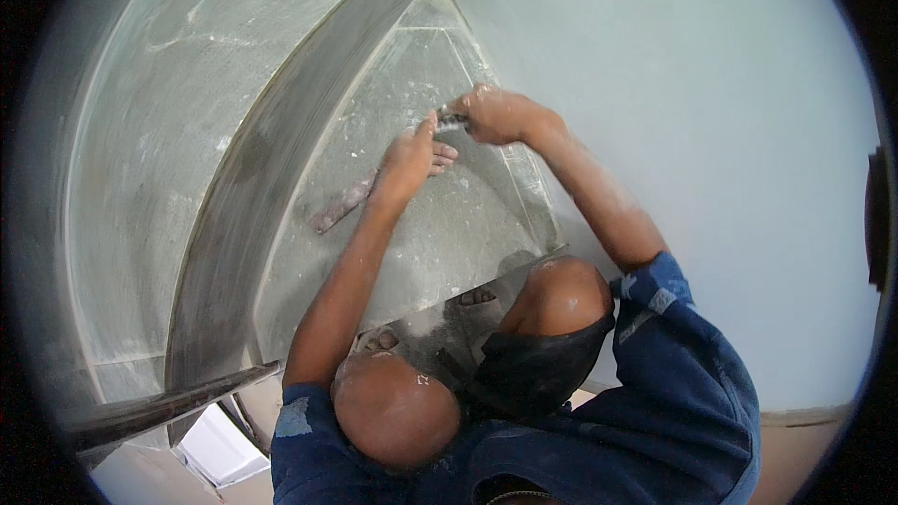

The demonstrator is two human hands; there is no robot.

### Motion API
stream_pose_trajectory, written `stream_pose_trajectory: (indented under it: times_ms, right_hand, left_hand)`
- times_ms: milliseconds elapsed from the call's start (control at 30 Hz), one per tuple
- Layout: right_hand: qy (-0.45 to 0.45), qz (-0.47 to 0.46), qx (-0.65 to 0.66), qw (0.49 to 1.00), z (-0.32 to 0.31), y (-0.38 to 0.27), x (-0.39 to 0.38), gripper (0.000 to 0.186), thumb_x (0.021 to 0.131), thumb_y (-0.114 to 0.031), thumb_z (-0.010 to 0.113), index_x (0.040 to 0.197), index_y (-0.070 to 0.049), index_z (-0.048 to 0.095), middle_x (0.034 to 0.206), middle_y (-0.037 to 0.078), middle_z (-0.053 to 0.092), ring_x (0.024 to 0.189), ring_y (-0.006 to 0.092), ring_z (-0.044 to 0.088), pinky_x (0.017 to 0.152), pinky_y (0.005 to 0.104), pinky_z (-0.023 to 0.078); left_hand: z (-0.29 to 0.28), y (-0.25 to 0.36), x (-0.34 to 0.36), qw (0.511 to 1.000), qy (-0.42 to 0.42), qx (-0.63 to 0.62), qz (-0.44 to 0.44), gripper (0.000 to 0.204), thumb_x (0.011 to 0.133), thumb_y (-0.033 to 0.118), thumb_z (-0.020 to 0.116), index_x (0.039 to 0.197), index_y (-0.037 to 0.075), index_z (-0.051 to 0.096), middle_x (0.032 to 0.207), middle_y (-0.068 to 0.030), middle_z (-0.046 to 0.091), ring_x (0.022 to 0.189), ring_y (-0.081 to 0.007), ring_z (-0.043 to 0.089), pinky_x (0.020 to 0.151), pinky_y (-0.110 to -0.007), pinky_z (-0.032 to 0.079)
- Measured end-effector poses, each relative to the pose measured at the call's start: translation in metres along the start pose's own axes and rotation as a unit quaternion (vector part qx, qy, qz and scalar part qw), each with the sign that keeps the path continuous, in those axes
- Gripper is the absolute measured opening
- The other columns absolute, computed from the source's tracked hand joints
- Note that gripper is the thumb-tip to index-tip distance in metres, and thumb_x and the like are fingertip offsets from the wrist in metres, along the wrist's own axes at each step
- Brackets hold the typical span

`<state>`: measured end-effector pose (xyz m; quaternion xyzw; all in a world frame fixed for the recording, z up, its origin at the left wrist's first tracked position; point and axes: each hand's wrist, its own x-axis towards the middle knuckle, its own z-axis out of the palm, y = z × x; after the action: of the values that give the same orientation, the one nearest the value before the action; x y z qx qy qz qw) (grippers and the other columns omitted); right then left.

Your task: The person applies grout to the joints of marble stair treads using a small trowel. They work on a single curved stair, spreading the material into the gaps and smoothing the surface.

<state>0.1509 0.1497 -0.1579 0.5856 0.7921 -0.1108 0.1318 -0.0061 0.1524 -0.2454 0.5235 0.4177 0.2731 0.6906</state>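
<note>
Both hands are working out in front of me, over a grey, dust-marked surface. My right hand is closing its fingers round a small dark piece with a pale edge; my left hand is holding its thumb side up at the near end of that piece, the other fingers standing out loosely below. Whether the left thumb is pinching it or only touching, I cannot tell. The small piece is sitting between the two hands, left of the right fist. Step in hand, as I am judging it: handling this piece between both hands. The next move is probably calling for a firm right grip and a more definite hold, or a clean release, by the left. A long, dusty, reddish-brown bar is showing beside my left wrist; its upper end is disappearing behind the hand, so I cannot say whether it is lying on the surface or hanging from my grasp. Right fingers are hiding most of the small piece, and blur is softening its outline, leaving its kind uncertain. My left knee and right knee are blocking the near ground, and a white object at lower left is showing only in part.
</note>
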Motion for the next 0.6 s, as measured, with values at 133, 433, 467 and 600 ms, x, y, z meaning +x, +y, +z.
stream_pose_trajectory:
  times_ms: [133,433,467,600]
  right_hand:
    - [0.203,0.042,-0.042,0.977,0.011,0.093,0.053,0.034,0.078,-0.006,0.048,0.109,-0.006,0.061,0.096,0.023,0.064,0.096,0.0394,0.06,0.086,0.0486,0.047]
    - [0.245,0.158,0.042,0.956,0.053,0.176,0.134,0.03,0.078,-0.004,0.049,0.106,-0.004,0.06,0.097,0.022,0.064,0.099,0.0382,0.06,0.084,0.0481,0.049]
    - [0.253,0.124,-0.007,0.959,0.055,0.171,0.136,0.031,0.078,-0.004,0.049,0.107,-0.005,0.06,0.098,0.021,0.065,0.099,0.0384,0.06,0.085,0.0477,0.05]
    - [0.232,0.174,-0.022,0.957,0.063,0.143,0.131,0.032,0.077,-0.005,0.051,0.107,-0.006,0.061,0.099,0.019,0.065,0.098,0.0389,0.06,0.088,0.0473,0.049]
  left_hand:
    - [-0.012,-0.02,0.004,0.994,0.07,0.068,0.04,0.056,0.096,0.042,0.043,0.126,-0.005,0.049,0.084,-0.0119,0.068,0.082,-0.0201,0.066,0.076,-0.03,0.051]
    - [0.001,-0.048,-0.022,0.947,0.073,0.217,0.225,0.047,0.092,0.031,0.054,0.124,-0.003,0.051,0.076,-0.0174,0.065,0.07,-0.0268,0.065,0.065,-0.039,0.048]
    - [-0.002,-0.05,-0.023,0.943,0.077,0.215,0.24,0.043,0.092,0.028,0.054,0.122,-0.003,0.052,0.074,-0.0166,0.065,0.066,-0.0251,0.064,0.063,-0.037,0.048]
    - [-0.014,-0.053,-0.027,0.949,0.057,0.186,0.248,0.039,0.093,0.024,0.053,0.121,-0.003,0.052,0.075,-0.016,0.065,0.068,-0.0242,0.065,0.063,-0.035,0.048]
